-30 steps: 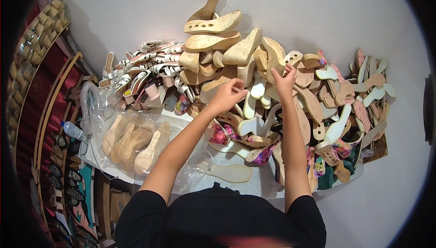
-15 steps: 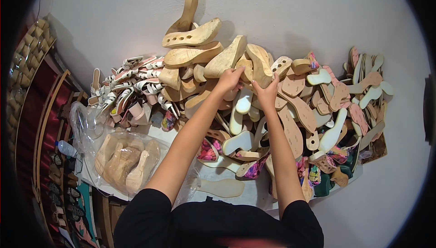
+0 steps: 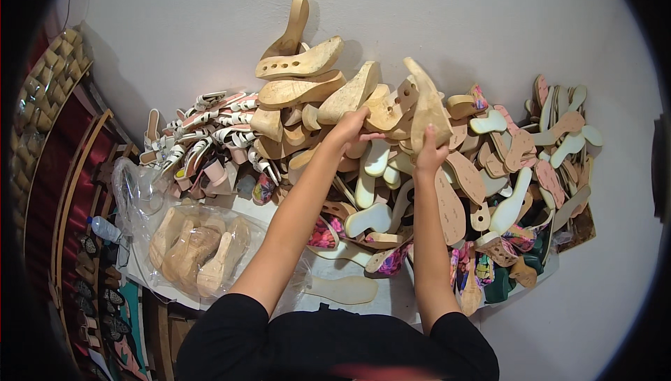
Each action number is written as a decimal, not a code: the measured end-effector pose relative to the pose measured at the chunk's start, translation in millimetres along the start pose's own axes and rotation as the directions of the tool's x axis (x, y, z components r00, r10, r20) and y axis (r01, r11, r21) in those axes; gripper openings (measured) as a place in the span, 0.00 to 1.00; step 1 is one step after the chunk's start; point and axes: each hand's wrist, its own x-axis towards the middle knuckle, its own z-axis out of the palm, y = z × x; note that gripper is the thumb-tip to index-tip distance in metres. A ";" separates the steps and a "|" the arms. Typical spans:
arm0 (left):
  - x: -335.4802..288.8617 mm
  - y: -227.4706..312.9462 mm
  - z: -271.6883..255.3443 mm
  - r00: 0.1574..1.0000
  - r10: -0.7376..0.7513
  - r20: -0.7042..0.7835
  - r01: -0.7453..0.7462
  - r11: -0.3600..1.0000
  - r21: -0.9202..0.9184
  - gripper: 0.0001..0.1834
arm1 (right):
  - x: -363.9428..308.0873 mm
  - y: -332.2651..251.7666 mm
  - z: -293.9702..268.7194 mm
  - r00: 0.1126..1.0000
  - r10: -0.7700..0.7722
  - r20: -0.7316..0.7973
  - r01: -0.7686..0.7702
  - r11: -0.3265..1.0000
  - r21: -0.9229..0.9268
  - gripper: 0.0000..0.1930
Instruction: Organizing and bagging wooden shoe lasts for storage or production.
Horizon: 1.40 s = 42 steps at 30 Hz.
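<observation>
My right hand [image 3: 431,152] grips a pale wooden wedge sole [image 3: 428,112] by its lower end, holding it upright above the heap with its narrow tip pointing up. To the left, my left hand [image 3: 351,131] is at the front of the stacked wooden soles, fingers apart, with part of them hidden against the wood. Just above it leans another wooden wedge sole [image 3: 349,94]. Between my hands lies a wooden sole with holes [image 3: 402,98]. White-topped insoles [image 3: 376,157] lie below my left hand.
White strappy sandals [image 3: 210,129] are heaped at left, pink insoles [image 3: 465,175] at right. A clear plastic bag [image 3: 241,259] of wooden soles is at the table's near left, beside a flat pale insole [image 3: 342,289]. Shelves of shoes [image 3: 112,304] stand at far left; a wall [image 3: 447,4] rises behind.
My right hand has lifted the wedge sole out to the right and turned it, uncovering the holed sole behind. My left hand stays near its place, its fingers spread more.
</observation>
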 end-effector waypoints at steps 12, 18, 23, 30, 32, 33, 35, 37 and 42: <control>-116.1 -17.1 -9.5 0.924 0.053 0.378 0.044 0.969 -0.245 0.33 | -68.2 -65.0 -9.2 0.998 0.024 0.060 -0.040 0.962 0.269 0.23; -184.6 -20.3 1.2 0.886 0.292 0.360 -0.182 0.934 -0.308 0.52 | -124.1 -83.1 -3.1 0.981 -0.118 0.152 0.089 0.979 0.184 0.25; -217.6 -33.6 -7.8 0.910 0.326 0.256 -0.219 0.903 -0.370 0.51 | -176.0 -101.6 10.0 0.916 -0.231 0.327 0.220 0.973 0.071 0.28; -257.9 -55.5 -22.6 0.930 0.330 0.162 -0.294 0.932 -0.211 0.50 | -208.8 -110.0 15.1 0.840 -0.152 0.520 0.079 0.984 0.160 0.39; -264.8 -61.4 -29.6 0.947 0.292 0.136 -0.266 0.947 -0.181 0.51 | -211.1 -106.8 7.5 0.815 -0.111 0.569 0.014 0.985 0.172 0.41; -266.3 -65.3 -31.0 0.939 0.325 0.107 -0.302 0.934 -0.189 0.51 | -209.2 -102.2 3.2 0.774 -0.116 0.623 -0.045 0.971 0.236 0.41; -274.8 -69.1 -36.3 0.937 0.332 0.105 -0.311 0.934 -0.174 0.51 | -206.6 -96.8 1.3 0.708 -0.127 0.695 -0.121 0.947 0.297 0.39; -284.1 -73.8 -42.7 0.942 0.317 0.109 -0.297 0.940 -0.171 0.51 | -202.0 -107.2 -5.6 0.676 0.030 0.736 -0.281 0.934 0.220 0.38; -316.7 -87.0 -50.3 0.967 0.145 0.208 -0.119 0.984 -0.129 0.51 | -199.8 -109.0 -22.9 0.253 0.332 0.909 -0.759 0.651 -0.026 0.36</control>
